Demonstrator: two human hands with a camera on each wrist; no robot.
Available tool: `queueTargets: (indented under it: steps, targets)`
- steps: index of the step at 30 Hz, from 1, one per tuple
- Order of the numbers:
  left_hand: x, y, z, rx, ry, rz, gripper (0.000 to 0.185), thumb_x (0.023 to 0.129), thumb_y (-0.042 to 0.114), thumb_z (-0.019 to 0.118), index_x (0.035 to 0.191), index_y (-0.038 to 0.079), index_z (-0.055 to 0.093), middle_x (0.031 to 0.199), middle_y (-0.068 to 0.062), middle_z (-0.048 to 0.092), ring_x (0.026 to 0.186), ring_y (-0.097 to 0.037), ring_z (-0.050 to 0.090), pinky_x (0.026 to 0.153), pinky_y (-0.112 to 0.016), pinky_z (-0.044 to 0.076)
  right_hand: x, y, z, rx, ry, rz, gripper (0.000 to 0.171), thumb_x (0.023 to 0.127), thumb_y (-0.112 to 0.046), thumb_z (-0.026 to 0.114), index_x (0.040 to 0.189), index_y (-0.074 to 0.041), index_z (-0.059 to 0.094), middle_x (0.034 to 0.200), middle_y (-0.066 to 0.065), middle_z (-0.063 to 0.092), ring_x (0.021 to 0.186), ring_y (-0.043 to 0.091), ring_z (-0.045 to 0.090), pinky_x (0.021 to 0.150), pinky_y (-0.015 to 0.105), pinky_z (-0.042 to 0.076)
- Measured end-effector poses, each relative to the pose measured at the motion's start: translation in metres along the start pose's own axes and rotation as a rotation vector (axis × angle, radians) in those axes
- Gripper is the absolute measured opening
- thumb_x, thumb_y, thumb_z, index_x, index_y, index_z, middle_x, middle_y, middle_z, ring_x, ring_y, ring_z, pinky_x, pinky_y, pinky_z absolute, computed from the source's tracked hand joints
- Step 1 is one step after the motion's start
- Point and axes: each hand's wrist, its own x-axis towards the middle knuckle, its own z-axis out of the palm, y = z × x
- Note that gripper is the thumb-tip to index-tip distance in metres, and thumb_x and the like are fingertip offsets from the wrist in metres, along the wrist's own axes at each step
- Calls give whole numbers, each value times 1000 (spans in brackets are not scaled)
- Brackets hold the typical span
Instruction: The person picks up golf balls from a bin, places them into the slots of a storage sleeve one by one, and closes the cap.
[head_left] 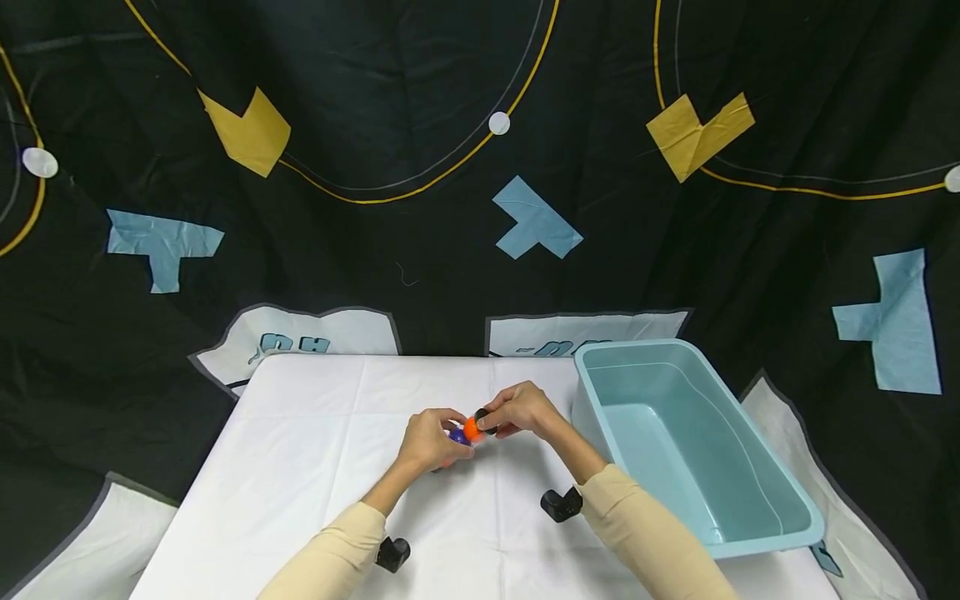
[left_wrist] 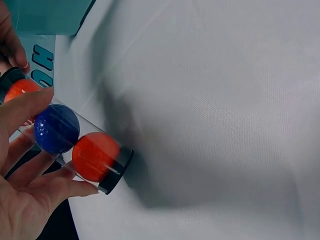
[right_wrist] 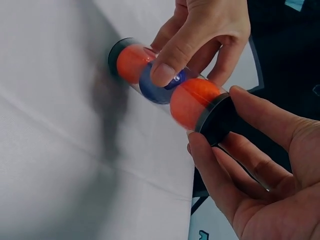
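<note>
While both hands meet over the middle of the white-clothed desk (head_left: 300, 467), they share one clear plastic tube (right_wrist: 165, 85), a smooth cylinder closed by a black cap at each end. Three glossy balls sit in a row inside it: an orange ball (left_wrist: 96, 156) against the far cap, a blue ball (left_wrist: 56, 128) in the middle, and a second orange ball (right_wrist: 195, 102) against the near cap.

The left hand (head_left: 427, 442) has its fingers and thumb curled round the tube's body, the thumb lying across the blue ball in the right wrist view. The right hand (head_left: 521, 410) pinches the near black cap (right_wrist: 217, 120) between thumb and fingertips, fingers bent around the rim.

To the right, a pale blue plastic tub (head_left: 750, 517) stands on the desk, rectangular with rounded corners and a rolled rim. The desk cloth is a fine, creased weave. Behind it hangs a black fabric backdrop (head_left: 405, 250) with yellow lines and blue and yellow shapes.

Teal lettering on a white patch shows in the left wrist view, cut off at the edge and not legible. Cream sleeves cover both forearms, each with a small black mount on the wrist.
</note>
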Motion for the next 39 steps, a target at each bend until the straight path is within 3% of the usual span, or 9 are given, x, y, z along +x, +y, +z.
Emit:
queueTargets:
  steps: [10, 24, 33, 39]
  targets:
    - [-1, -2, -2, -13, 8, -14, 44, 63, 22, 97, 101, 14, 77, 94, -10, 78, 86, -25, 72, 76, -38, 57, 2, -8, 5, -58, 8, 21, 18, 75, -6, 89, 87, 0, 77, 88, 12, 75, 73, 28, 76, 70, 36, 62]
    - [-2, -3, -4, -27, 23, -28, 43, 64, 18, 96, 101, 12, 77, 93, -11, 78, 85, -26, 72, 74, -38, 57, 0, -10, 9, -24, -6, -4, 19, 74, -1, 88, 86, 3, 74, 91, 14, 73, 67, 21, 73, 69, 36, 62]
    - [-4, -6, 0, -36, 55, -10, 44, 63, 18, 97, 102, 13, 77, 97, -11, 78, 90, -28, 73, 78, -40, 59, 0, -8, 7, -52, -8, -20, 22, 75, -4, 88, 92, 2, 75, 95, 16, 73, 73, 25, 75, 73, 37, 62]
    - [-7, -6, -3, -25, 40, 12, 45, 64, 16, 96, 103, 12, 76, 97, -12, 78, 92, -30, 74, 80, -43, 59, -4, -9, 8, -120, -37, -61, 32, 75, -6, 88, 103, 0, 74, 91, 14, 75, 74, 27, 74, 74, 39, 62]
